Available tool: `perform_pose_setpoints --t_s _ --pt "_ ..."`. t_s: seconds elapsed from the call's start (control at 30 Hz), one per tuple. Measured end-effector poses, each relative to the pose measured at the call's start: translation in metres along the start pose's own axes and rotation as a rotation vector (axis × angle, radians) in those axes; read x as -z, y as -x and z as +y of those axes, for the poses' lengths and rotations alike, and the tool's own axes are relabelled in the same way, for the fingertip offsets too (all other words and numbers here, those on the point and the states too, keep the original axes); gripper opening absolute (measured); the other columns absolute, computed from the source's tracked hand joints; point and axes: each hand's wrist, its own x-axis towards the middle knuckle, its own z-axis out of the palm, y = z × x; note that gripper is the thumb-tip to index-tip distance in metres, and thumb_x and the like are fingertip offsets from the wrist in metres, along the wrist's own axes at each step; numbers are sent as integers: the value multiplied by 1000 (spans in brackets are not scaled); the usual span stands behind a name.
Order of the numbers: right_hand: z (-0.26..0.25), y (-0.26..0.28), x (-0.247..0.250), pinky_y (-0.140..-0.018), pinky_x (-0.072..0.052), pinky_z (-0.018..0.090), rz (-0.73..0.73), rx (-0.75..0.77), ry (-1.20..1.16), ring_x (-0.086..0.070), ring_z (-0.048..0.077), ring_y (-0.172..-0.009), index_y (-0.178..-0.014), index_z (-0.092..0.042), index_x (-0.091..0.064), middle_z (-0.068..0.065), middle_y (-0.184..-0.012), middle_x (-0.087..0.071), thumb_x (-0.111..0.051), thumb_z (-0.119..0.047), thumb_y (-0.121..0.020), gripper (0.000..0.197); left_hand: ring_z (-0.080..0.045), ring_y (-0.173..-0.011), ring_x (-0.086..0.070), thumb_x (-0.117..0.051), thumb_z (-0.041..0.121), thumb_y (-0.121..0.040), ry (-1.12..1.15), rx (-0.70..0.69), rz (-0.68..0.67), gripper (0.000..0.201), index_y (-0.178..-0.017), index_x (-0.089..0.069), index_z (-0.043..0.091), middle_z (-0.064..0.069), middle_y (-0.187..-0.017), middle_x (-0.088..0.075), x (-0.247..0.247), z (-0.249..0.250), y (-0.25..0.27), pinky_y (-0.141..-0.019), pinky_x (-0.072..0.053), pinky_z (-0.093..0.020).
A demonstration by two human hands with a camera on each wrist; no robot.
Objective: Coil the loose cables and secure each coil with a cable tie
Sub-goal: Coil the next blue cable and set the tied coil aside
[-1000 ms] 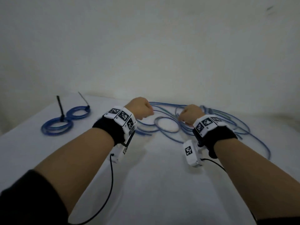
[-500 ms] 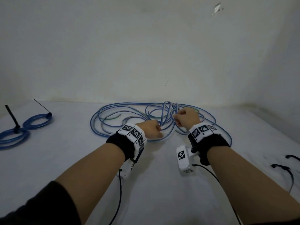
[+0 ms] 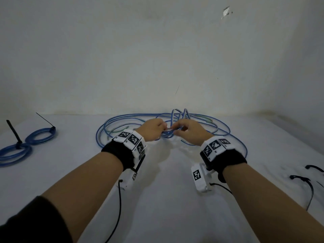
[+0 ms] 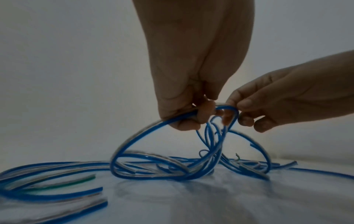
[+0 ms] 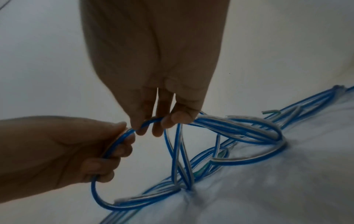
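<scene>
A tangle of loose blue cables (image 3: 112,125) sprawls across the middle of the white table (image 3: 157,199). Both hands meet above it and hold lifted strands. My left hand (image 3: 154,129) curls its fingers round a blue cable loop (image 4: 138,141). Just to its right, my right hand (image 3: 185,130) pinches the same raised strand (image 5: 145,122) between thumb and fingers. Several loops (image 5: 239,133) hang from both hands down to the table. In the wrist views my left hand (image 4: 191,116) and right hand (image 5: 162,121) sit close together.
Two tied blue coils (image 3: 40,136) (image 3: 12,153) with black cable ties lie at the far left. Loose black cable ties (image 3: 301,179) lie at the right edge. A pale wall (image 3: 157,58) stands directly behind the table.
The hands have come together above the tangle and lifted cable strands off the table. The view has shifted right, so the tied coils now sit at the left edge.
</scene>
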Motion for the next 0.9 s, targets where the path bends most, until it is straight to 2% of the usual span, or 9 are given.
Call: perform_pose_setpoints --t_s 0.13,0.27,0.4,0.5,0.6,0.7,0.77,0.83,0.9 --pt "-8 -5 12 -62 -38 17 237 -29 -182 -47 3 -65 -90 -8 -63 -5 -74 -53 -57 -11 -92 7 -19 -91 -60 -37 32 -100 25 -86 -24 30 -97 -60 13 -2 -96 -65 16 -13 4 -85 -45 -31" --pt "-14 -9 30 -73 -39 19 412 -39 -168 -51 10 -80 -99 -6 -63 5 -95 -60 -53 -13 -94 13 -14 -78 -56 -37 21 -101 61 -87 102 19 -95 -54 15 0 -84 -60 35 -34 8 -66 -39 -20" --pt "-31 -7 23 -71 -35 7 347 187 29 -44 5 -84 -123 -15 -57 1 -119 -51 -60 -13 -90 34 -10 -64 -48 -40 16 -99 62 -208 229 22 -84 -57 18 5 -68 -53 44 -24 13 -61 -36 -15" --pt "-44 -11 12 -76 -37 19 320 300 177 -43 7 -81 -116 -12 -62 5 -110 -57 -65 -16 -87 30 -4 -57 -42 -45 18 -98 98 -312 272 21 -85 -61 17 8 -64 -48 46 -3 18 -55 -33 -12" --pt "-51 -13 20 -74 -42 26 549 307 105 -55 19 -81 -97 -4 -68 12 -93 -65 -60 -11 -88 14 -6 -52 -41 -44 22 -99 237 -298 203 23 -85 -61 15 4 -60 -47 50 1 26 -54 -35 -15" --pt "-45 -10 38 -74 -36 16 679 167 42 -59 23 -92 -101 -6 -68 12 -99 -66 -59 -13 -90 16 -6 -58 -50 -39 21 -101 316 -192 67 29 -80 -59 16 0 -65 -51 53 -17 35 -68 -44 -19" --pt "-41 -7 42 -78 -35 14 626 131 104 -58 23 -98 -109 -9 -66 11 -109 -62 -61 -14 -89 21 -3 -58 -54 -37 18 -101 332 -168 34 30 -78 -58 17 -1 -66 -52 53 -28 38 -76 -45 -27" --pt "-44 -3 36 -85 -37 16 441 209 207 -56 16 -102 -124 -15 -59 7 -122 -54 -64 -16 -87 37 -4 -56 -52 -40 18 -100 258 -191 84 31 -75 -58 20 1 -64 -51 52 -26 39 -70 -43 -25" --pt "-52 0 25 -76 -41 15 256 285 239 -54 2 -84 -128 -18 -56 -2 -118 -51 -63 -21 -88 41 -9 -57 -47 -46 21 -98 196 -252 175 29 -73 -60 24 4 -61 -50 50 -14 40 -63 -40 -22"
